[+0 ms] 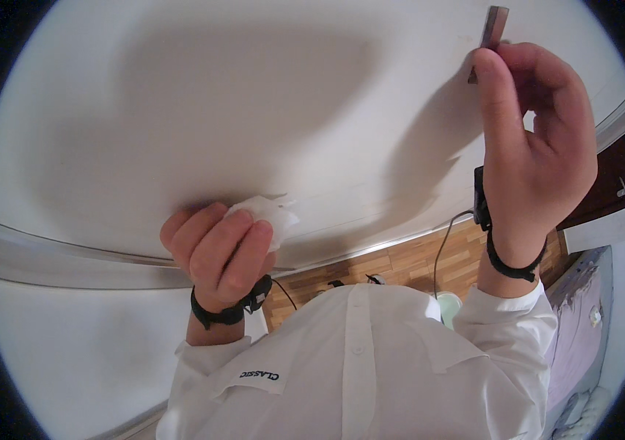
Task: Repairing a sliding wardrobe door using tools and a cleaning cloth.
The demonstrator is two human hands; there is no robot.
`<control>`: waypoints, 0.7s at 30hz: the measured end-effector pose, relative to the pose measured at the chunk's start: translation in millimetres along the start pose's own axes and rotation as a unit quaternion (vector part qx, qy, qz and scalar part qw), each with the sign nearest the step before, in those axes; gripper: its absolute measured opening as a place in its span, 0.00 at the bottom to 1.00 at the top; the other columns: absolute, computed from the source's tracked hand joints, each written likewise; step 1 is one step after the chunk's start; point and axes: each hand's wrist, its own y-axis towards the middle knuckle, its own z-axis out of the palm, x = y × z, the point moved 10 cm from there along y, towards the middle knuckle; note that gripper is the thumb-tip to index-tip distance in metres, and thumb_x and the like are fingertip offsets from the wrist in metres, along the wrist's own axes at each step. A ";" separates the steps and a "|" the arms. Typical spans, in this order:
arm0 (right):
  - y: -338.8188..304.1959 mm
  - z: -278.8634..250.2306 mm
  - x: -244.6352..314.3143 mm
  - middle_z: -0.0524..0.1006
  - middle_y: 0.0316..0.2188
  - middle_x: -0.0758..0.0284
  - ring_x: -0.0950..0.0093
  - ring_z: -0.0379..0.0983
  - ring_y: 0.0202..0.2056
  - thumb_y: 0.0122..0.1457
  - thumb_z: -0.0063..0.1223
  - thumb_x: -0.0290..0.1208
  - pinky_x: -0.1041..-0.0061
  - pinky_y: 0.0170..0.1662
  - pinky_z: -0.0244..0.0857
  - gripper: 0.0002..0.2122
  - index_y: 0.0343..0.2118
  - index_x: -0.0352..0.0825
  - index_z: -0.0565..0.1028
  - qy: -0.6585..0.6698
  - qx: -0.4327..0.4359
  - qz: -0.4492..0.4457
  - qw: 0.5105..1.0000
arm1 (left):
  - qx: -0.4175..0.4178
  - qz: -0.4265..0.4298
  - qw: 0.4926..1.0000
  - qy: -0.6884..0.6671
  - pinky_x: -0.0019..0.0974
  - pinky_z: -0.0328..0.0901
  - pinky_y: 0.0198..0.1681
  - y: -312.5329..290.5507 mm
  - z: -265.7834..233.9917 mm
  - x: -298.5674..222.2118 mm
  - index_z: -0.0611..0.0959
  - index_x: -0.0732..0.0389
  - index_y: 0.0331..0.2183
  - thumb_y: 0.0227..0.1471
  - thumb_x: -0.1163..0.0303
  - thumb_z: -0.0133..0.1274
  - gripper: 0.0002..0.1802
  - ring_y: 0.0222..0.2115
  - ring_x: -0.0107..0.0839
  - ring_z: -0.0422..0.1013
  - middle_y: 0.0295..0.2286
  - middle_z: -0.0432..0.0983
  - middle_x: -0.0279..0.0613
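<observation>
The brown stick (497,26) is pinched in the right hand (539,143), grip clamped on it between thumb and finger, up by the white surface (371,125). Whether that surface is actually touched is kinda hard to tell. Lower down, a crumpled tissue (274,216) is held in the left hand's (218,246) fingers.
</observation>
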 end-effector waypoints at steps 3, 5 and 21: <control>-1.7 1.5 -7.8 0.80 0.30 0.69 0.85 0.74 0.31 0.57 0.61 0.21 0.89 0.35 0.67 0.07 0.38 0.28 0.78 0.022 0.003 0.079 0.997 | -0.005 -0.001 1.000 -0.001 0.38 0.63 0.38 1.3 -0.4 -0.9 0.78 0.46 0.37 0.47 0.77 0.55 0.15 0.36 0.33 0.68 0.38 0.73 0.30; -0.5 5.5 -5.0 0.80 0.29 0.70 0.86 0.74 0.30 0.57 0.61 0.21 0.90 0.34 0.66 0.06 0.36 0.28 0.78 0.055 -0.010 0.138 0.989 | -0.008 -0.006 1.000 -0.004 0.38 0.63 0.38 1.3 -1.0 0.0 0.78 0.47 0.38 0.47 0.77 0.55 0.16 0.36 0.33 0.68 0.38 0.73 0.30; -14.1 6.1 8.7 0.77 0.32 0.68 0.85 0.70 0.29 0.57 0.58 0.18 0.87 0.35 0.65 0.07 0.38 0.29 0.73 0.017 0.015 -0.008 1.000 | 0.001 0.011 1.000 -0.021 0.43 0.67 0.41 -10.9 -0.4 4.0 0.79 0.50 0.39 0.57 0.59 0.56 0.10 0.38 0.39 0.67 0.39 0.72 0.35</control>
